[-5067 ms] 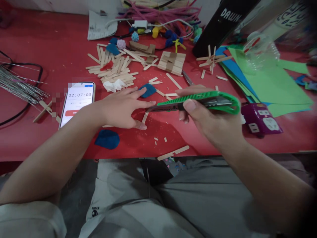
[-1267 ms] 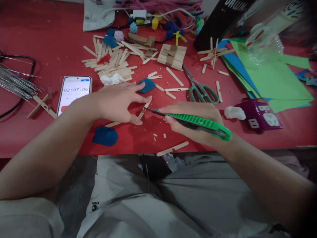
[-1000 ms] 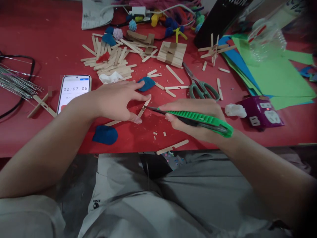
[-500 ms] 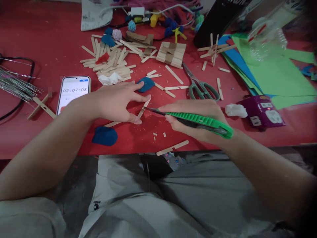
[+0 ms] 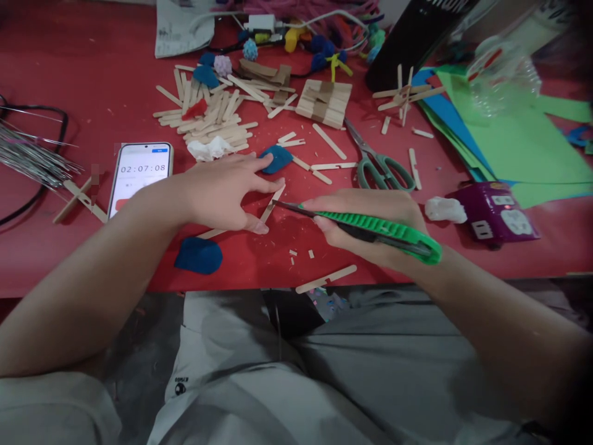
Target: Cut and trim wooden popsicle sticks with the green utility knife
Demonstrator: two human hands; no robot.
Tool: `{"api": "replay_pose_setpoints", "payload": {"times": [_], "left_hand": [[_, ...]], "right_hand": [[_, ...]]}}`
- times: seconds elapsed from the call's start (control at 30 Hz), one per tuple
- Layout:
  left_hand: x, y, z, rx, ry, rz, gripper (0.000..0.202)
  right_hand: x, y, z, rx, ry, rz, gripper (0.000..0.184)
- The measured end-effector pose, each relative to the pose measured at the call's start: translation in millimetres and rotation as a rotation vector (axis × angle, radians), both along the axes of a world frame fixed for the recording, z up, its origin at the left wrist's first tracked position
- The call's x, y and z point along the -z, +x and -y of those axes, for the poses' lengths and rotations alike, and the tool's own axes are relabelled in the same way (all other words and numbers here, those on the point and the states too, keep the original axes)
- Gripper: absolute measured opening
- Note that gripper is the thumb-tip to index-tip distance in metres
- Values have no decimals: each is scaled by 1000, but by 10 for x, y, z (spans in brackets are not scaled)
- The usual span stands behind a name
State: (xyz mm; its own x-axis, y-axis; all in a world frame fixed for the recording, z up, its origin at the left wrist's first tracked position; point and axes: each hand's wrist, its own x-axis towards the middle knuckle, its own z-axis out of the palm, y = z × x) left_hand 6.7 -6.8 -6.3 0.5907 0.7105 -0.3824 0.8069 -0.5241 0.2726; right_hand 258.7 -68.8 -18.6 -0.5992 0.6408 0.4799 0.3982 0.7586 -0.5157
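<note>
Item: one wooden stick (image 5: 269, 212), lying flat on the red tabletop (image 5: 259, 259), in front of me and between my two hands. Long axis oblique: near end toward my left thumb, far end up and to the right, by my index fingertip.

Item: my left hand (image 5: 217, 191), palm down, fingers spread wide, closed round nothing. Index fingertip and thumb sit at the stick's two ends, presumably to pin it against sliding. Another fingertip touches a blue felt piece (image 5: 279, 159), likely by chance of the spread.

Item: my right hand (image 5: 375, 204), fingers wrapped firmly about one green utility knife (image 5: 384, 230), held low like a pen, I judge for control of the tip. Blade points left and slightly away from me, its tip at the stick's right edge; the handle's butt slants right and toward me. The two long axes cross.

Item: scissors (image 5: 369, 152), beyond my right hand, blades pointing away, apart from both hands.
</note>
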Motion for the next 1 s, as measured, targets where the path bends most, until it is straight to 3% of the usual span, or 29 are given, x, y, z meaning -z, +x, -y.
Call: {"api": "replay_pose_setpoints", "payload": {"times": [0.27, 1.0], "left_hand": [[-5, 15, 9, -2, 10, 20, 82], [-23, -2, -11, -2, 12, -23, 82]], "right_hand": [[70, -47, 12, -24, -9, -26, 24], [-18, -11, -19, 6, -37, -18, 18]]}}
